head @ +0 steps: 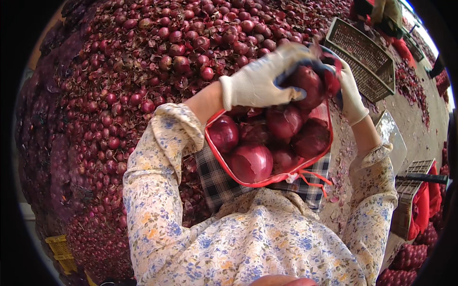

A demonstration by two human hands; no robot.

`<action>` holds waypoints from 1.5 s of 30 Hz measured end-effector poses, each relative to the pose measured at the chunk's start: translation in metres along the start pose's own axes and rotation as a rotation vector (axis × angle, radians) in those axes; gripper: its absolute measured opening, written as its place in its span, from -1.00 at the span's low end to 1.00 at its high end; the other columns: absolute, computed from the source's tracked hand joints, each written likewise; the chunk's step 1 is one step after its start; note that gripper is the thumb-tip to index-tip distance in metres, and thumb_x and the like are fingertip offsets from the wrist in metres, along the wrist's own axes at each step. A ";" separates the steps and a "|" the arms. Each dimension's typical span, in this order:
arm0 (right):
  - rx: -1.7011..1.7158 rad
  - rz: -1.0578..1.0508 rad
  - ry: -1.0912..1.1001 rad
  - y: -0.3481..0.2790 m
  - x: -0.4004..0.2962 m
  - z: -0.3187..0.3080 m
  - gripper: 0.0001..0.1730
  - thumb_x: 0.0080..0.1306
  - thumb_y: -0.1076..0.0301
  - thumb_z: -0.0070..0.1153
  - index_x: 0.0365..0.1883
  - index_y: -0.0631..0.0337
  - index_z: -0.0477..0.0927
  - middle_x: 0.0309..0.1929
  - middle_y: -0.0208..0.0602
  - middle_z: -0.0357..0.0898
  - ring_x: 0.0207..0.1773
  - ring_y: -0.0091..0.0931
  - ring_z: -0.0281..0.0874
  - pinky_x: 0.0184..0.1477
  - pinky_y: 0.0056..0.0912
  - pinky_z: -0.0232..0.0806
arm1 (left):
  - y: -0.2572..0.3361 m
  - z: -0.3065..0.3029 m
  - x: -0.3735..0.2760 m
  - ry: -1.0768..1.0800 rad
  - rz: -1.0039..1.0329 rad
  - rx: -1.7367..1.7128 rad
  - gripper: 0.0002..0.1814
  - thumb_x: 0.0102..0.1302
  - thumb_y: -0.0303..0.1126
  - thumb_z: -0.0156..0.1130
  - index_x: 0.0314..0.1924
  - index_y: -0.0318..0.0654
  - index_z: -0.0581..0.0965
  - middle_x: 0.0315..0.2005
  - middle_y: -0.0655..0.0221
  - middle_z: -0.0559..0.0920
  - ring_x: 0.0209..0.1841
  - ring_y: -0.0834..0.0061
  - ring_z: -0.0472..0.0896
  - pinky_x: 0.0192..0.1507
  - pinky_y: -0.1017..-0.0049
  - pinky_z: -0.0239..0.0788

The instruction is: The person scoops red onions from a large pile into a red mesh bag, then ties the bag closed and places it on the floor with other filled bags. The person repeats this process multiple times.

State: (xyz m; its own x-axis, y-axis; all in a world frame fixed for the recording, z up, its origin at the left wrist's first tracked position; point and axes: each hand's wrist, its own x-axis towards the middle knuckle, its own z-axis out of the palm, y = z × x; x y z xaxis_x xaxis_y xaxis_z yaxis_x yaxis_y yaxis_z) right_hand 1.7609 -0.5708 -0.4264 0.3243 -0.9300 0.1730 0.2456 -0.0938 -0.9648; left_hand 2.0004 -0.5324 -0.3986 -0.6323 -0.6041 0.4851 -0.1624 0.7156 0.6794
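Note:
My left hand [264, 78], in a white knit glove with a dark blue coated palm, grips a large red onion [308, 87]. Close against its right side is my right hand [349, 87], gloved alike, its fingers partly hidden. A blurred strip of red onion skin [335, 73] shows between the hands. Below them, an open red mesh bag [229, 176] with a red rim rests on my lap, over dark plaid cloth [218, 178]. Several large red onions [251, 162] fill its mouth. A red drawstring [315, 178] hangs at its near edge.
A large heap of red onions [180, 64] with loose skins spreads ahead and left. Filled mesh sacks [39, 143] border it. A plastic crate [361, 60] stands ahead right; another crate [404, 214] with red bags stands right. Yellow crates [61, 250] sit lower left. A person [386, 18] is far right.

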 end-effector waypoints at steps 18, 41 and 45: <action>0.074 0.776 -0.079 0.040 -0.257 0.056 -0.38 0.37 0.15 0.37 0.23 0.23 0.36 -0.19 -0.41 0.50 -0.31 -0.63 0.48 -0.27 -0.53 0.39 | 0.004 -0.001 0.047 -0.441 -0.262 0.165 -0.35 0.26 -0.03 0.49 0.26 -0.15 0.52 0.03 0.25 0.64 0.10 0.51 0.57 0.20 0.47 0.42; -1.606 -1.157 -0.689 -0.066 -0.060 0.046 -0.65 0.13 0.13 0.16 -0.12 0.01 0.53 -0.38 -0.58 0.52 -0.23 -0.53 0.57 -0.13 -0.41 0.41 | 0.017 -0.018 0.048 -0.522 -0.019 0.742 -0.08 0.01 -0.16 0.53 0.39 -0.23 0.40 0.19 0.15 0.53 0.20 0.10 0.53 0.25 0.22 0.42; -1.398 -1.215 -0.658 -0.029 0.006 0.029 -0.57 -0.08 0.11 0.17 -0.20 0.00 0.54 -0.49 -0.60 0.45 -0.43 -0.60 0.45 -0.35 -0.45 0.27 | -0.036 -0.012 0.080 -0.385 0.160 0.550 -0.52 0.05 -0.19 0.41 -0.03 -0.22 0.58 -0.13 0.27 0.62 0.00 0.20 0.60 0.02 0.21 0.51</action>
State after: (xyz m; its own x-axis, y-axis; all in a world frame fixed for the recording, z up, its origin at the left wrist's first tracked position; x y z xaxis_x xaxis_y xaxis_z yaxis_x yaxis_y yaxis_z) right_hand 1.7819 -0.5636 -0.3917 0.8816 0.0548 0.4688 -0.1025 -0.9474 0.3034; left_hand 1.9644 -0.6105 -0.3774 -0.8879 -0.3818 0.2567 -0.3415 0.9208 0.1884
